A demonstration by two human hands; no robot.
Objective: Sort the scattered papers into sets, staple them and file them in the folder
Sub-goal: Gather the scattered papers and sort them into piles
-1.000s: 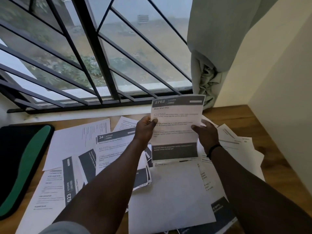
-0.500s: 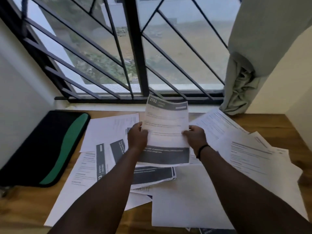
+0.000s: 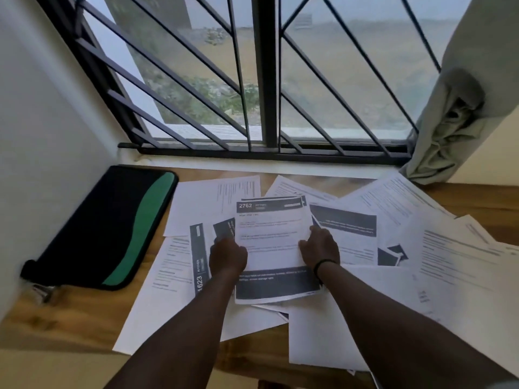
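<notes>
Lying far left on the wooden desk (image 3: 84, 318), a black-and-green folder (image 3: 106, 228). Left hand (image 3: 227, 258) and right hand (image 3: 320, 249) pinch sheet "2762" (image 3: 272, 242) by its side edges atop scattered papers (image 3: 449, 262); another reads "1623 KITCHEN".

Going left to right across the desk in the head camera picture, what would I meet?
Black and green folder → sheet marked 1623 → left hand → sheet marked 2762 → right hand → loose white papers → bunched curtain by the window.
</notes>
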